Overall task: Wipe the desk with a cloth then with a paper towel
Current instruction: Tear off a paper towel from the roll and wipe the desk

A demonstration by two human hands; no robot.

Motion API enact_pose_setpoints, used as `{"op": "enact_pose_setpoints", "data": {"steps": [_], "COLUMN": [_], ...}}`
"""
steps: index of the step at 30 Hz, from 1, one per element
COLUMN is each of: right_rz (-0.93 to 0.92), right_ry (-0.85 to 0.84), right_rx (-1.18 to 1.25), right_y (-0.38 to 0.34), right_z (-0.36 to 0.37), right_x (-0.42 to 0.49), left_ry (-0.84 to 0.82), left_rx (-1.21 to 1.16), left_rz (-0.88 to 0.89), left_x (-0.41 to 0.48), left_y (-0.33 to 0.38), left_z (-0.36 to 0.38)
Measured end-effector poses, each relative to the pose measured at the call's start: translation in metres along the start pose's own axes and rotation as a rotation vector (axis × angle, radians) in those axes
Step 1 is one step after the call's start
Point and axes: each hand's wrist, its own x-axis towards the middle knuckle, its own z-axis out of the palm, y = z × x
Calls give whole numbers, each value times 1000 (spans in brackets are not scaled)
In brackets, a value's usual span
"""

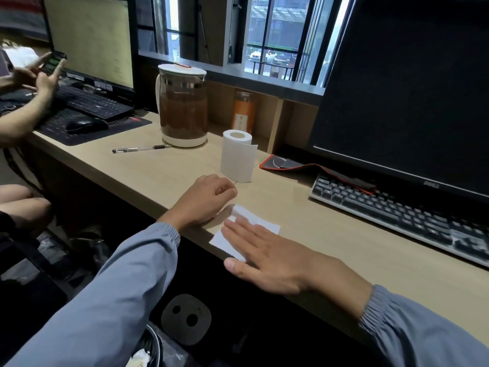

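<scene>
A white sheet of paper towel (264,221) lies flat on the light wooden desk (344,247) near its front edge. My right hand (272,258) presses down on the sheet with straight fingers, covering its middle. My left hand (206,200) rests on the desk just left of the sheet, fingers loosely curled with nothing visible in them; whether it touches the sheet's corner I cannot tell. A roll of white paper (238,156) stands upright a short way behind my left hand. No cloth is in view.
A kettle with brown liquid (182,107) and a pen (140,149) lie at the back left. A keyboard (402,215), red-edged mouse pad (304,166) and dark monitor (412,88) fill the right. Another person's hands (39,75) hold a phone at far left. A bin (148,350) sits under the desk.
</scene>
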Motion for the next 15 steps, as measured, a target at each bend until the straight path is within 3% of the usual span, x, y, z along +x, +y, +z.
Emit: {"op": "enact_pose_setpoints", "data": {"steps": [6, 11, 15], "right_rz": [38, 84, 171], "right_ry": [-24, -32, -31], "right_rx": [43, 74, 83], "right_y": [14, 29, 53], "right_z": [1, -9, -20], "right_x": [-19, 1, 19], "left_ry": [-19, -39, 51], "left_rx": [221, 344, 375], "left_rz": [36, -51, -77], "left_x": [-3, 1, 1], "left_y": [14, 36, 47], "left_z": [8, 12, 26]}}
